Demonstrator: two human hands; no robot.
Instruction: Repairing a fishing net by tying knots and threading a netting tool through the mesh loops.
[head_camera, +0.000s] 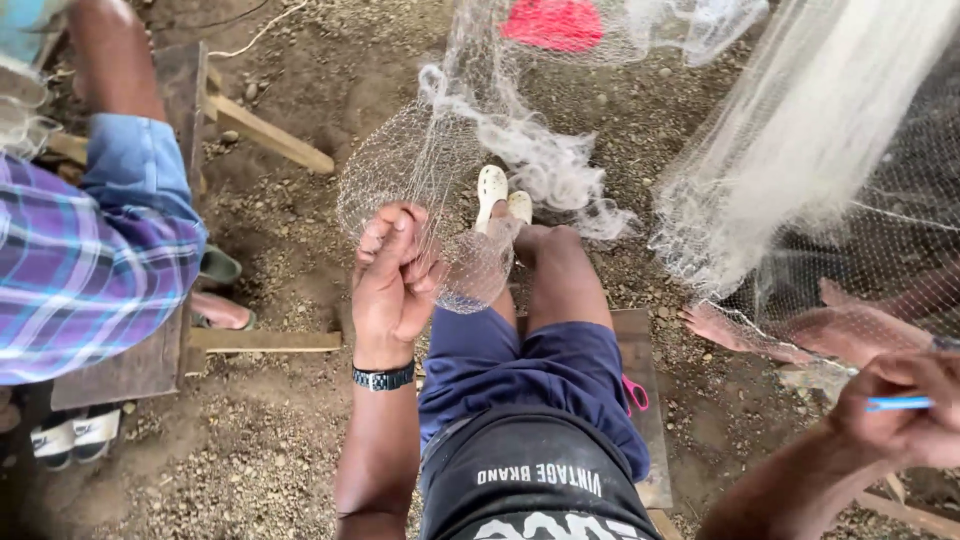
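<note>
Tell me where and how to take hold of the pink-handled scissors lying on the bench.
Grip the pink handle loops, the only part showing: they stick out to the right of the blue shorts, over the wooden bench. Come from the right and above, since the blades look tucked under the thigh. The right hand, nearer, already holds a blue tool.

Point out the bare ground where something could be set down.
Bare dirt lies between the wooden plank and the left hand, and lower left beside the sandals. Ahead is crowded: net drapes over the feet.
</note>
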